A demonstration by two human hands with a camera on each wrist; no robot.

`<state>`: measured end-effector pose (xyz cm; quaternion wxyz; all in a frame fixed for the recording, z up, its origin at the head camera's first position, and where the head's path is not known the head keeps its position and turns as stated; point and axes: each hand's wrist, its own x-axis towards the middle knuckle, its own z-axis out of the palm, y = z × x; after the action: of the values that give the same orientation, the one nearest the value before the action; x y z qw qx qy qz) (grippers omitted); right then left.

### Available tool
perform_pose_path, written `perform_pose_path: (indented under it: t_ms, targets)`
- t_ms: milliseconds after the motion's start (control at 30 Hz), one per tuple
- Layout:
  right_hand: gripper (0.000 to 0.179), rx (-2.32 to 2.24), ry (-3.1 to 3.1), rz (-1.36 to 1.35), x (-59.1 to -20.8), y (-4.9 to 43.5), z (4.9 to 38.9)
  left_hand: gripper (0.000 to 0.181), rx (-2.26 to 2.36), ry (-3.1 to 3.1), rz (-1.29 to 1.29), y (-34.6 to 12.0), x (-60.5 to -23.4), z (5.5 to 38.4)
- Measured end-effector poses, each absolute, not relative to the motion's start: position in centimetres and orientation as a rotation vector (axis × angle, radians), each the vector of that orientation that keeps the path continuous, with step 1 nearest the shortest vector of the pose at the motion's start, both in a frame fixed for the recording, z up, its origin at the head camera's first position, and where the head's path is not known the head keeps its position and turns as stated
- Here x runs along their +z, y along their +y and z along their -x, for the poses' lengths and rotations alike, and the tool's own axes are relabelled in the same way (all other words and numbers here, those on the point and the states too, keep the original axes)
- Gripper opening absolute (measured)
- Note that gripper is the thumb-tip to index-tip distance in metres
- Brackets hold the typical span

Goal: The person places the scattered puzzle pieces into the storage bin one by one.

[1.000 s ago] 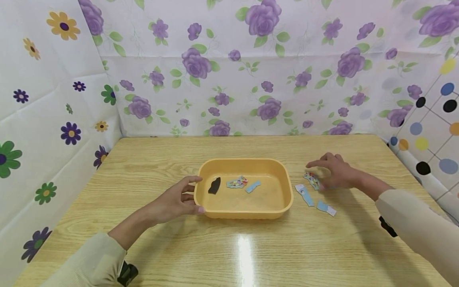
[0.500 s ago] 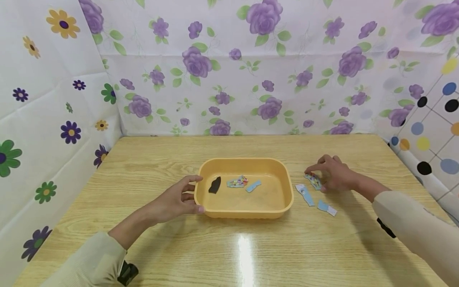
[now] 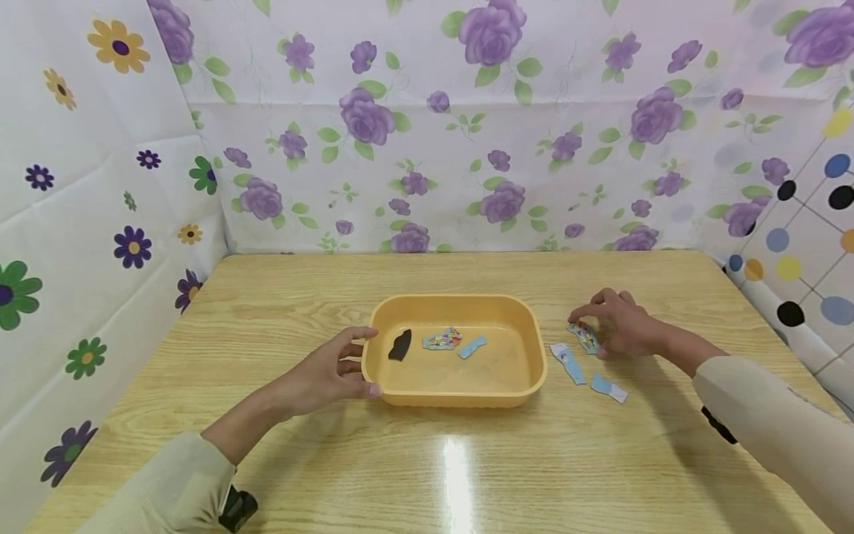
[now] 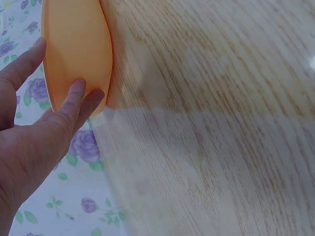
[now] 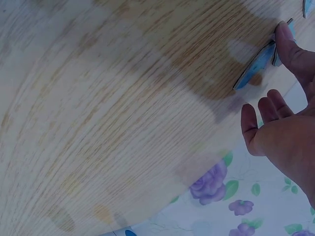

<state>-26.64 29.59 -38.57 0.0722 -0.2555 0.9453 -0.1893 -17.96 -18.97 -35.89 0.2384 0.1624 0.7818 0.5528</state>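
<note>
A yellow plastic tub (image 3: pixel 454 400) stands mid-table. My left hand (image 3: pixel 327 377) touches its left end; the fingers lie nearly straight along the outer wall, and one fingertip meets the rim in the left wrist view. On the right, my right hand (image 3: pixel 620 326) pinches a multicoloured flat puzzle piece (image 3: pixel 587 340) between thumb and forefinger, close over the table. Its thumb (image 5: pixel 291 46) presses the piece's edge in the right wrist view, the other fingers bent. Beside it lie two light-blue puzzle pieces, one longer (image 3: pixel 569 365) and one with a white end (image 3: pixel 608 387).
Inside the tub lie a black piece (image 3: pixel 400 345), a multicoloured piece (image 3: pixel 442 340) and a small light-blue piece (image 3: pixel 472 346). The wooden table (image 3: pixel 333 460) meets a purple-flowered cloth (image 3: pixel 427 148) at the back. Patterned cloths hang at both sides.
The right hand has lowered its forefinger onto the far end of the multicoloured puzzle piece and now pinches it. The left hand and tub have stayed in place.
</note>
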Motion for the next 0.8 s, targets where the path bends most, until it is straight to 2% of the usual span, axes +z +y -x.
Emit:
perform_pose_path:
  t_ms: [800]
  targets:
    - [0.045,-0.564,2.929,0.823,-39.8,29.4,26.4,0.090,1.512,2.145,-0.444,-18.9,-35.9,17.9]
